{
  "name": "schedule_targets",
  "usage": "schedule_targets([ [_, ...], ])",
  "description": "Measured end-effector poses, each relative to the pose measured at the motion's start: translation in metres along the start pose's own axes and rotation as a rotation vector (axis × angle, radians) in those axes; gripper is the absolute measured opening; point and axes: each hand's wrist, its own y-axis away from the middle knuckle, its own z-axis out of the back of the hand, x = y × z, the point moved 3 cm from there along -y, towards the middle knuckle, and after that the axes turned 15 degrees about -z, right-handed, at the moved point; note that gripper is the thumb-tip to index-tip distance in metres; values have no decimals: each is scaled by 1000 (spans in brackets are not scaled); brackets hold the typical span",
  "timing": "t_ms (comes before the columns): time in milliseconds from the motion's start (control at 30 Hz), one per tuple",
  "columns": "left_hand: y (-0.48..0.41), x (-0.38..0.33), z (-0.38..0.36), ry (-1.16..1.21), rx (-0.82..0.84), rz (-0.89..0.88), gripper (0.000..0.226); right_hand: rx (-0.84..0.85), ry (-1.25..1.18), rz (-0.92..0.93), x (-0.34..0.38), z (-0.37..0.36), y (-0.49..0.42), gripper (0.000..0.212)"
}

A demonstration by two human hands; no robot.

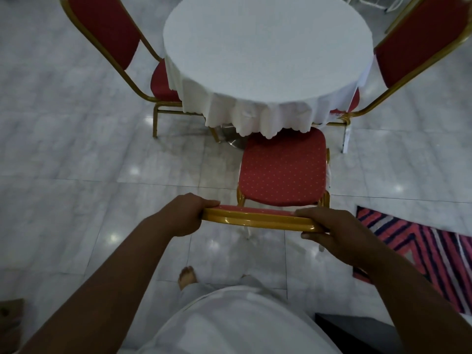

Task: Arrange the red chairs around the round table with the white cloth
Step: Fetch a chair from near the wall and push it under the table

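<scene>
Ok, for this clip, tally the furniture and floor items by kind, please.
Red chairs: 3, the held chair, the left chair and the right chair
Round table with white cloth: 1
Striped rug: 1
Total: 5
Left hand and right hand both grip the held chair's back rail.

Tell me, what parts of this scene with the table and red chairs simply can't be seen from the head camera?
- Round table: its far rim is cut off by the top edge; the white cloth hides all but a bit of the base.
- Left chair and right chair: seats mostly under the cloth, backrest tops out of frame.
- Held chair: the left hand and right hand cover the backrest corners.
- Patterned rug: cut off by the right edge.
</scene>
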Motion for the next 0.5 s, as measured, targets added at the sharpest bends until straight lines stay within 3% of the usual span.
schedule_targets([
  [500, -9, -18, 4, -103, -22, -4, 56, -128, 51, -16, -39, -16, -28, 40],
])
